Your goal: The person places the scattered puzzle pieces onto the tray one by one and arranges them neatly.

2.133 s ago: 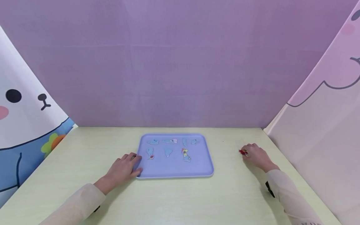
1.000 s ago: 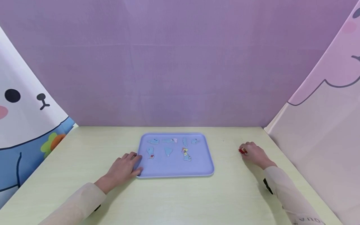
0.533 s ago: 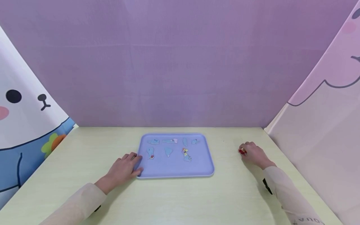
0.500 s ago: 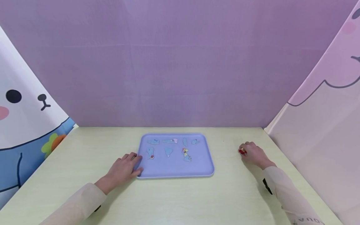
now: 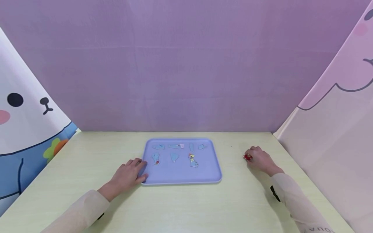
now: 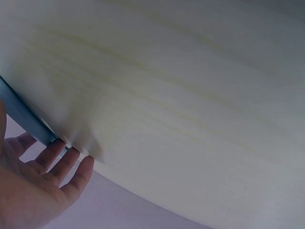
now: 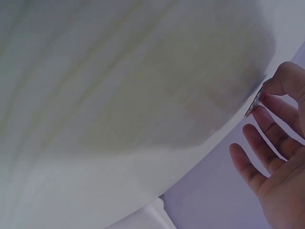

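A lavender tray (image 5: 180, 177) lies on the table, holding several small flat cut-out pieces, mostly light blue. One piece (image 5: 192, 160) on its right side also shows yellow and orange. At the tray's left edge rests my left hand (image 5: 128, 174), fingers and thumb spread over the rim; the left wrist view shows its fingertips against the tray's side. To the right of the tray, my right hand (image 5: 259, 159) pinches a small flat red piece (image 5: 247, 157) between thumb and fingers. In the right wrist view that piece (image 7: 254, 102) appears thin and edge-on, just above the tabletop.
The pale wooden table (image 5: 186, 207) ends at a purple backdrop (image 5: 175, 71). Cartoon-printed cloths hang on the left (image 5: 26, 129) and the right (image 5: 335, 136). Bare tabletop separates the tray from my right hand.
My right hand has shifted slightly left with the red piece, and more of its red face shows. My left hand and the tray have stayed in place.
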`<state>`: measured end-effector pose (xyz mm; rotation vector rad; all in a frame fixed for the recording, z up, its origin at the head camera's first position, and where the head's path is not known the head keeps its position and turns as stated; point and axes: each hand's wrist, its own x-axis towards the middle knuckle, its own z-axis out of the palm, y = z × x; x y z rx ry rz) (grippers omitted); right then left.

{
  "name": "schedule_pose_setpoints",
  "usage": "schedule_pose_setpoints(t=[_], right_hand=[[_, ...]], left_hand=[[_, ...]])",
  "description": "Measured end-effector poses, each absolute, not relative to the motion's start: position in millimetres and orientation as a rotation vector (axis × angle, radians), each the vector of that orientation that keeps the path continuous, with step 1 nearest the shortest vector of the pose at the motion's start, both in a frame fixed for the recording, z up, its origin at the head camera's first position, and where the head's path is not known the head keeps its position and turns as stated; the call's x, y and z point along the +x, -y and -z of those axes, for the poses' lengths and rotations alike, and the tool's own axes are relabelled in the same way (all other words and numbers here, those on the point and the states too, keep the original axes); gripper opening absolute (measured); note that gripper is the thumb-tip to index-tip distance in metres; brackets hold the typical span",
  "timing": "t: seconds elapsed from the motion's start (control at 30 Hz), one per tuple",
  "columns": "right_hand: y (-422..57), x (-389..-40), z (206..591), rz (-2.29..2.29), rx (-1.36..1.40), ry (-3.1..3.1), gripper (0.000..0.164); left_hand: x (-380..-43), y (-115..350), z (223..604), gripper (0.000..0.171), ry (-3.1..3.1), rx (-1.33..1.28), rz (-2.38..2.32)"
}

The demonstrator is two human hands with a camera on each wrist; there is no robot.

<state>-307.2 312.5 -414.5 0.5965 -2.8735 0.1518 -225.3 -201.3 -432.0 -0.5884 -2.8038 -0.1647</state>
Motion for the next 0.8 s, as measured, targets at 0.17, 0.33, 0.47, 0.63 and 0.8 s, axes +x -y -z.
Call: schedule_pose_setpoints(t=[0.17,0.33,0.47,0.63,0.8], right_hand=[[-303,-306,413,-0.132,0.623,2.856,0.025],[-294,-307,412,-0.113,0.671,2.843,0.024],[-288,-307,410,-0.106,0.710,2.847,0.025],[-279,-305,408,-0.112,0.746,2.842,0.028],[-270,-305,407,-0.120,0.787,2.823,0.025]], left_hand=[[-225,201,431,0.049,2.808,-0.588,0.168],[-224,201,431,0.049,2.808,-0.588,0.168],[-225,201,432,0.049,2.806,-0.588,0.165],[-226,202,434,0.049,2.805,-0.585,0.156],[-226,202,434,0.049,2.808,-0.581,0.159]])
